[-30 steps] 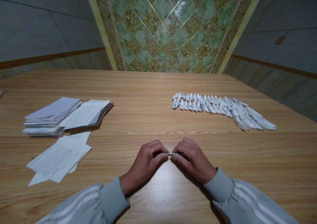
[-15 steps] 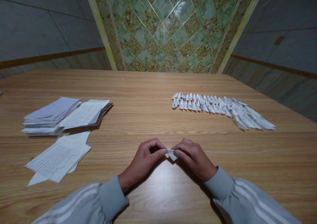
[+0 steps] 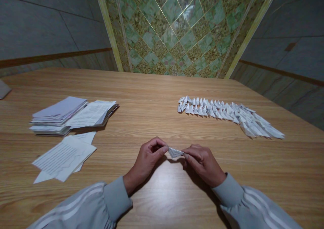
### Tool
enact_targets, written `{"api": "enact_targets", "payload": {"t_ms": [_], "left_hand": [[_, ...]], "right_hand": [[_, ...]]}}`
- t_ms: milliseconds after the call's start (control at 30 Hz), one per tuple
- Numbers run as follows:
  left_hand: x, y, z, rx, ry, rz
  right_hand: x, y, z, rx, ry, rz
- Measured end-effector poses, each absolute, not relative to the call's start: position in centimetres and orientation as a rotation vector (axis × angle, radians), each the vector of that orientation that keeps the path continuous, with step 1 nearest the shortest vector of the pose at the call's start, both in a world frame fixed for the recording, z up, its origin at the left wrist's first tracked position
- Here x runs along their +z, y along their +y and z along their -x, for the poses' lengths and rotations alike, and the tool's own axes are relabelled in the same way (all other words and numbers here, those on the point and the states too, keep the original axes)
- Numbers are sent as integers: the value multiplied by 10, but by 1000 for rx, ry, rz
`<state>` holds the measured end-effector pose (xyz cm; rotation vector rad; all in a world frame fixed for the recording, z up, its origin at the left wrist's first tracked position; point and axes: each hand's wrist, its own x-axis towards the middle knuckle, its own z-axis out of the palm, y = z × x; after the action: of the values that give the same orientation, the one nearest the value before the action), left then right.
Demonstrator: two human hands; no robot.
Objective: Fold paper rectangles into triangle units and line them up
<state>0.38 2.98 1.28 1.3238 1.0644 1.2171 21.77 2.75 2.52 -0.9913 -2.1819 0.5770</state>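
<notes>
A small folded piece of printed paper is held just above the wooden table between both my hands. My left hand pinches its left end with thumb and forefinger. Pinching the right end is my right hand, its other fingers curled under. Both arms wear grey sleeves with white stripes. A row of several small folded paper triangles lies on the table beyond my right hand.
A stack of printed sheets sits at the left of the table. A few loose cut sheets lie in front of it. A grey object's corner shows at the far left edge. Tiled walls stand behind the table.
The folded paper has spread from a thin strip into a small triangle shape between my fingers. My hands have drawn slightly apart and the view has tilted a little.
</notes>
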Motion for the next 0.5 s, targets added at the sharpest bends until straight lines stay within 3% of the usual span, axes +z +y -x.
{"api": "enact_targets", "payload": {"t_ms": [500], "left_hand": [[6, 26, -13, 1146, 938, -1085]], "right_hand": [[15, 20, -208, 341, -2044, 1075]]}}
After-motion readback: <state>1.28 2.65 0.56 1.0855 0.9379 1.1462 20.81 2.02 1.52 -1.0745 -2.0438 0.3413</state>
